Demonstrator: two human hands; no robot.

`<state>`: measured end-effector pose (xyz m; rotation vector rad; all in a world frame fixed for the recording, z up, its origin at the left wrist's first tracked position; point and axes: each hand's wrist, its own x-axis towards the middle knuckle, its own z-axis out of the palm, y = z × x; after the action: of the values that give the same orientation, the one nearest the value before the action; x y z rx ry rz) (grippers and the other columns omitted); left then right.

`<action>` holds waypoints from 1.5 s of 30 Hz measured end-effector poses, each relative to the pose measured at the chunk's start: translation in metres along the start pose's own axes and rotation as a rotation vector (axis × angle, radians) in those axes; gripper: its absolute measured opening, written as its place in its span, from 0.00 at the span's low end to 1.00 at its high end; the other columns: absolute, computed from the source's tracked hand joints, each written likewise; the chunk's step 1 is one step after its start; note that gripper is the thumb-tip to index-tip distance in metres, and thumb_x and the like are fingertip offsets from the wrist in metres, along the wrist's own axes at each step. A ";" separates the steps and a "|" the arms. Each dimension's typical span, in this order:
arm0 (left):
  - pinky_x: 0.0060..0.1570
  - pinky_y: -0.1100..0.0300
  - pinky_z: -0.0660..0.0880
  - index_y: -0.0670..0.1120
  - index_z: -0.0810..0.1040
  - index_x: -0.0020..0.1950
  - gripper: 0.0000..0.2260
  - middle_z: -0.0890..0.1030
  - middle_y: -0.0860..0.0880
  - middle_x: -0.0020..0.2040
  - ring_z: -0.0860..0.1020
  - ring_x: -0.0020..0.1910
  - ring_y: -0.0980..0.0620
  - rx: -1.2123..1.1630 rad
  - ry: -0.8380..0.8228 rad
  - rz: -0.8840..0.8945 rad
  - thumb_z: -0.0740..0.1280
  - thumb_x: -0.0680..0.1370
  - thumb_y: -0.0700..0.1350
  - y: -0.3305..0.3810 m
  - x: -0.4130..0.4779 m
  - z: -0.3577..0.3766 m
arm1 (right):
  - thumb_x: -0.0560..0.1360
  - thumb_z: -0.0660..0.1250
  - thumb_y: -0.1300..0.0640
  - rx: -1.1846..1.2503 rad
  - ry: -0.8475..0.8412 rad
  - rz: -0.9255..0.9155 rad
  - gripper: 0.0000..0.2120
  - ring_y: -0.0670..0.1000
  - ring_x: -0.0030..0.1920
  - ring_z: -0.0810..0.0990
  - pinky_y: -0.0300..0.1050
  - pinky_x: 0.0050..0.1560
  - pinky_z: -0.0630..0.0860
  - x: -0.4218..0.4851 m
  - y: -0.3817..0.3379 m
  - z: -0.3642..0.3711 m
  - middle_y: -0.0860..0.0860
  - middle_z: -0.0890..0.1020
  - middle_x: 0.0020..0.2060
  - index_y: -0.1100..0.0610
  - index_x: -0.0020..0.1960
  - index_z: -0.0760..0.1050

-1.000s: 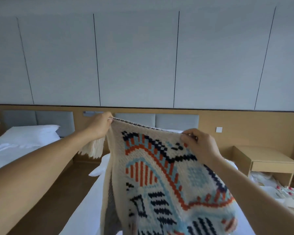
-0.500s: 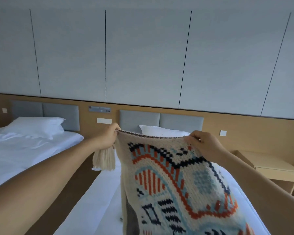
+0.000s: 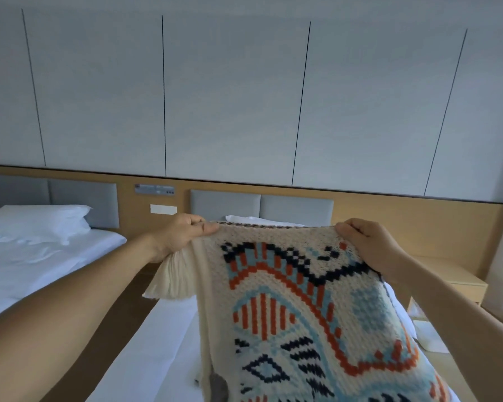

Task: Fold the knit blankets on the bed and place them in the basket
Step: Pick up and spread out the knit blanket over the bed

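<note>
Compared with the earlier frame, both hands sit slightly lower against the headboard and the blanket's top edge is pulled straighter. Fingers of the left hand (image 3: 183, 235) are pinched shut on one top corner of the knit blanket (image 3: 296, 309); fingers of the right hand (image 3: 366, 242) are closed on the other corner. Between them the top edge runs taut, and the patterned cloth hangs downward over the bed (image 3: 163, 343). A cream fringe (image 3: 172, 280) dangles just below the left hand.

Judged risk: the loose knit may sag or twist below the grip, so that the next fold lands uneven; a slack pinch at either corner could let that side drop onto the bed.

Beneath the blanket lies a white sheet. Left of this bed stands a second bed (image 3: 41, 256); right of it, a wooden nightstand (image 3: 459, 282). Behind it run padded grey headboard panels (image 3: 296, 208) and a pale panelled wall (image 3: 244, 97). No basket is in view.
</note>
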<state>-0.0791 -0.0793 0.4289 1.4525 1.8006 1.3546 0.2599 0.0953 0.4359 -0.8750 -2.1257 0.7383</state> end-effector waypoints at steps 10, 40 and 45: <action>0.34 0.59 0.76 0.41 0.77 0.44 0.11 0.79 0.42 0.41 0.77 0.37 0.45 -0.569 0.186 -0.386 0.64 0.79 0.48 0.015 0.016 0.069 | 0.54 0.84 0.40 0.768 -0.115 0.570 0.44 0.62 0.49 0.85 0.59 0.57 0.79 0.009 0.013 0.044 0.59 0.85 0.52 0.60 0.63 0.77; 0.41 0.54 0.72 0.43 0.75 0.49 0.07 0.79 0.44 0.45 0.77 0.43 0.46 0.539 0.255 0.195 0.63 0.81 0.46 0.062 0.045 0.056 | 0.67 0.78 0.45 0.096 -0.281 0.194 0.20 0.51 0.40 0.85 0.46 0.43 0.82 -0.033 0.027 0.031 0.52 0.85 0.39 0.61 0.45 0.79; 0.43 0.51 0.74 0.44 0.74 0.49 0.07 0.78 0.45 0.43 0.77 0.42 0.44 0.633 0.304 0.168 0.62 0.81 0.48 0.050 0.054 0.053 | 0.56 0.78 0.34 0.125 -0.190 0.186 0.33 0.58 0.40 0.84 0.52 0.45 0.82 -0.038 0.023 0.008 0.59 0.85 0.40 0.62 0.43 0.80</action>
<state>-0.0305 -0.0106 0.4630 1.8135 2.5131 1.1813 0.2819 0.0787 0.4000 -0.9764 -2.1536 1.0760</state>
